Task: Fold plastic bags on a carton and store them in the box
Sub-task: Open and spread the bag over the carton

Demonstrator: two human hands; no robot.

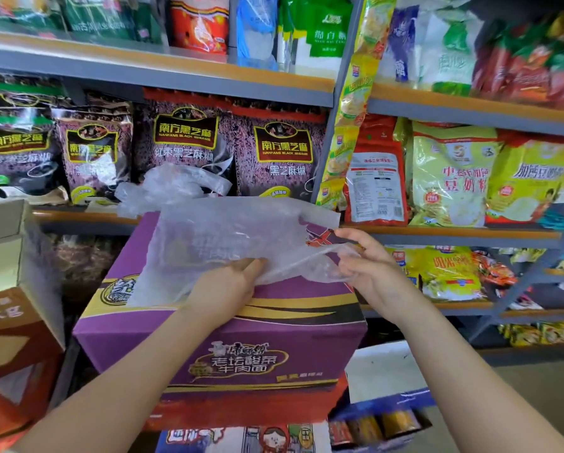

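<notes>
A clear plastic bag [221, 237] lies spread over the top of a purple carton [241, 351] in the middle of the view. My left hand [231, 282] holds the bag's near edge, fingers tucked under the film. My right hand [362, 259] pinches the bag's right end, which is bunched between thumb and fingers. A second crumpled clear bag [172, 184] sits behind the carton on the shelf edge. An open brown and white box [9, 308] stands at the left.
Shelves [163, 73] packed with food packets rise right behind the carton and to the right. Red and blue cartons [382, 410] are stacked beneath the purple one. Bare floor shows at the lower right.
</notes>
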